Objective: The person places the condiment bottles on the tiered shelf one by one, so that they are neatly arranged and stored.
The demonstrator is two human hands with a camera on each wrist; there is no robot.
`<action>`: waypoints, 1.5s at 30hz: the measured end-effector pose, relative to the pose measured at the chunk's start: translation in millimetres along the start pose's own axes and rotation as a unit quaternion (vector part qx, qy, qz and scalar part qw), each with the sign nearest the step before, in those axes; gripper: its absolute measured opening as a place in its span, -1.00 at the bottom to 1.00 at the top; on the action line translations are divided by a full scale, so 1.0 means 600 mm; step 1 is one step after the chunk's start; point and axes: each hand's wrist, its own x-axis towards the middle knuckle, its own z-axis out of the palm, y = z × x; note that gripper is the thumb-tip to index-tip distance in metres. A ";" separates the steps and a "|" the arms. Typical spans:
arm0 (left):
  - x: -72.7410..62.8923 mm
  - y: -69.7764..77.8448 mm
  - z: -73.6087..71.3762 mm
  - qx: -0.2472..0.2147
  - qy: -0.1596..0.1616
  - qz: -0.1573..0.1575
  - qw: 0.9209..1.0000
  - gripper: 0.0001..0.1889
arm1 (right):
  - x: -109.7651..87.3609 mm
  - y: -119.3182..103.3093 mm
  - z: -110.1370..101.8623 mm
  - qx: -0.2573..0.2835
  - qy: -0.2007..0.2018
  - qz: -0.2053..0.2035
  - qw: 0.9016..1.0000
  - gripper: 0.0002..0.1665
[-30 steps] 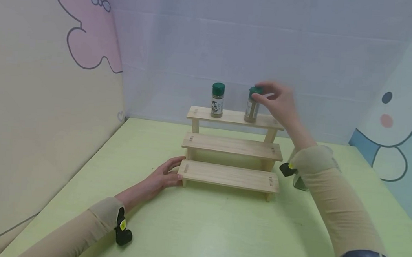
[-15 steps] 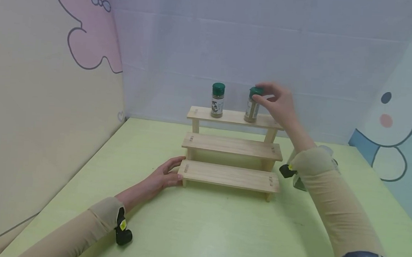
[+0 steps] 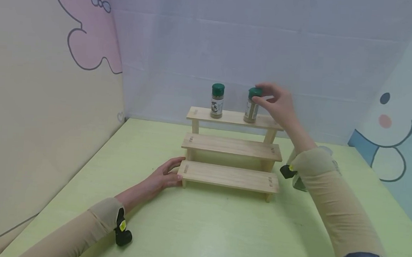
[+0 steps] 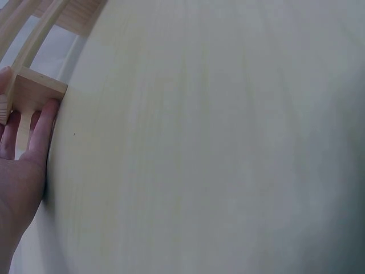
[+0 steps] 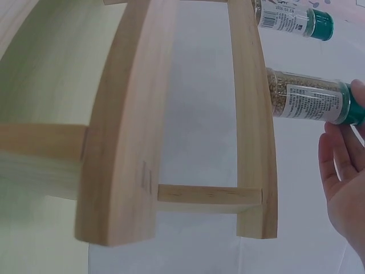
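Note:
A three-step wooden display rack (image 3: pixel 231 145) stands on the table, its steps rising toward the back. On its top step two spice jars stand upright, both with green caps. My right hand (image 3: pixel 276 103) pinches the cap of the right-hand spice jar (image 3: pixel 251 109) between thumb and fingers. That jar's base meets the board, and seed-like brown contents show in the right wrist view. To its left stands the other spice jar (image 3: pixel 217 102), untouched. My left hand (image 3: pixel 162 177) holds the left end of the lowest step; in the left wrist view its fingers (image 4: pixel 43 134) lie against the wood.
Partly hidden behind the right sleeve is a clear object with a greenish base (image 3: pixel 299 184), right of the rack. The light green table (image 3: pixel 199 230) spreads out in front. A pale cloth backdrop (image 3: pixel 182 48) hangs close behind the top step.
Hardly anything differs. The right hand keeps its fingers at the jar's cap, with at most a tiny shift of the jar. My left hand stays at the rack's lowest step.

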 end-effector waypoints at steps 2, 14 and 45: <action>0.000 -0.001 0.000 0.001 0.000 0.000 1.000 -0.28 | -0.001 0.001 -0.001 -0.002 -0.005 -0.002 1.000 -0.46; 0.004 -0.004 -0.001 -0.003 -0.002 0.001 1.000 -0.27 | -0.025 0.001 -0.030 -0.002 -0.017 0.001 1.000 -0.31; 0.005 -0.009 -0.004 -0.015 -0.008 0.013 1.000 -0.26 | -0.183 0.056 -0.160 -0.043 0.019 -0.004 0.999 -0.27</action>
